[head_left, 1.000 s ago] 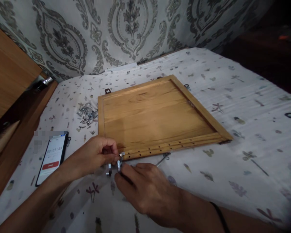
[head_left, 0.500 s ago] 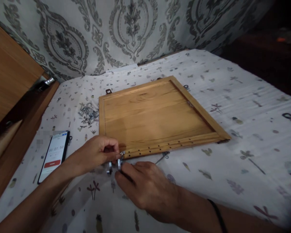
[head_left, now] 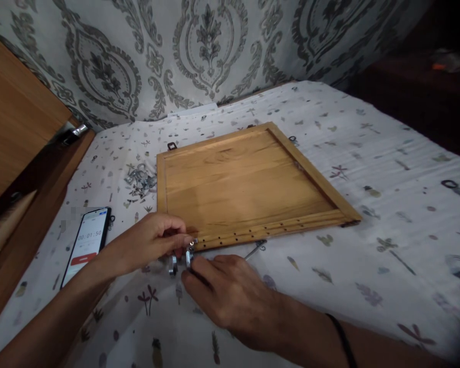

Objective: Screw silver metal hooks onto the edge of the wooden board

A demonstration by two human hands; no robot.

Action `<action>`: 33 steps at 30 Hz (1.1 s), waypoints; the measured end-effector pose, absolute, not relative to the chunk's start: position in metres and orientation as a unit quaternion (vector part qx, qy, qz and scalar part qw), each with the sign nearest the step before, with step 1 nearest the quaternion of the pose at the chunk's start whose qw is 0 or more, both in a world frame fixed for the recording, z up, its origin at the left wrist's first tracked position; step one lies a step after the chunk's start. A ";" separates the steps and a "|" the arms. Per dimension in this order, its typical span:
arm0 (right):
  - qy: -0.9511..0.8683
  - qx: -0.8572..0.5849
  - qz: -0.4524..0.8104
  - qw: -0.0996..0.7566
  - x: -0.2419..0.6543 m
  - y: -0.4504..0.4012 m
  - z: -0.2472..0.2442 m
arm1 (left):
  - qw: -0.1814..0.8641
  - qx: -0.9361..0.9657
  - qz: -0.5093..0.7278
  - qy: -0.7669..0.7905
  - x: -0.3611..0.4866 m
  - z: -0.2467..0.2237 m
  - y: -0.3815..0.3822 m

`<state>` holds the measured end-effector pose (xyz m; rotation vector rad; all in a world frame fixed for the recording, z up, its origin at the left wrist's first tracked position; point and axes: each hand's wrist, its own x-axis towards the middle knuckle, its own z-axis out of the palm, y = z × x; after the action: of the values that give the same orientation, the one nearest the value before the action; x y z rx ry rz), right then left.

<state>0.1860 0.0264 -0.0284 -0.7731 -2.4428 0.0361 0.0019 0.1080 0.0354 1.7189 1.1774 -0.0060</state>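
A framed wooden board [head_left: 222,184] lies on the printed cloth, with a row of small dark holes along its near edge. At that edge's left end, my left hand [head_left: 157,243] has thumb and fingertips pinched together; what is between them is hidden. My right hand [head_left: 230,296] is closed, its fingertips gripping a shiny curved metal hook [head_left: 189,258] whose upper end meets the board's edge. Just left of it is another curved metal hook [head_left: 172,266], below my left fingertips. A thin metal rod [head_left: 256,249] lies beyond my right hand, against the board's near side.
Left of the board is a pile of metal hooks and screws [head_left: 141,180]. A phone [head_left: 88,240] showing a timer lies by my left forearm. Dark metal loops [head_left: 171,146] stick out along the board's far edge. Wooden furniture [head_left: 19,122] stands at the left.
My left thumb has shifted slightly at the hook's upper end. My right hand stays in place on the hook; the view has moved very slightly.
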 end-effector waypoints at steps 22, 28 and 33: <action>-0.913 -0.293 0.013 0.282 0.185 0.028 -0.025 | 0.472 0.713 0.025 0.518 0.006 0.031 0.104; -0.916 -0.290 0.014 0.277 0.184 0.027 -0.027 | 0.439 0.735 0.035 0.516 0.003 0.033 0.101; -0.910 -0.300 0.015 0.286 0.184 0.027 -0.027 | 0.317 0.789 0.120 0.513 -0.007 0.036 0.073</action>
<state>0.1845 0.0267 -0.0269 -0.8026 -2.4320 0.0414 -0.0066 0.0727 0.0357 2.0765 1.3505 0.3168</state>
